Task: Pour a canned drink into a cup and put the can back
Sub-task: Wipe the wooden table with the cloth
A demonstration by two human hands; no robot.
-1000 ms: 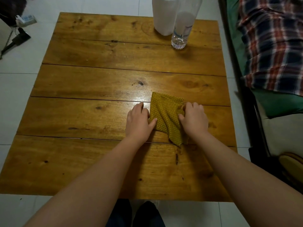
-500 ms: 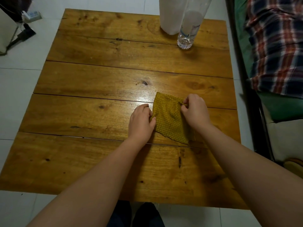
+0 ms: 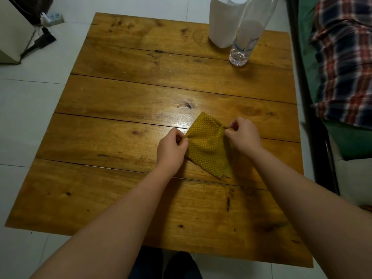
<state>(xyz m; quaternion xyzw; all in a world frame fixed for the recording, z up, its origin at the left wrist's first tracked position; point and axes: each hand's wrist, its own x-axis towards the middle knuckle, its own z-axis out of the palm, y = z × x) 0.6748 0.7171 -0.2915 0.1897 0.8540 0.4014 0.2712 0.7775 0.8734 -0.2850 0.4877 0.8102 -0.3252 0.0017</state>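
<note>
Two bare hands over a plank table [image 3: 124,93], both closed in a pinch on one yellow dotted cloth [image 3: 207,143]. Left hand [image 3: 171,149] gripping the cloth's left edge between thumb and bent fingers; right hand [image 3: 242,135] pinching the upper right edge, fabric bunched there at the fingertips. Cloth stretched between the two grips, roughly a triangle: one corner pointing away toward the far side of the table, a longer point hanging toward the near side, below and between the grips, its tip frayed. Long axis running from the far corner to this near tip, slightly slanted to the right. Lower part of the cloth touching the table or just above it; cannot tell which.

No can and no cup to see anywhere in view. Far beyond the grips, at the far right of the table, a white roll [image 3: 223,23] standing upright, and just beside it on the right a clear bottle [image 3: 247,39], also upright, its top cut by the frame edge. Well to the right of the right hand, off the table, a plaid fabric [image 3: 342,63] on green.
</note>
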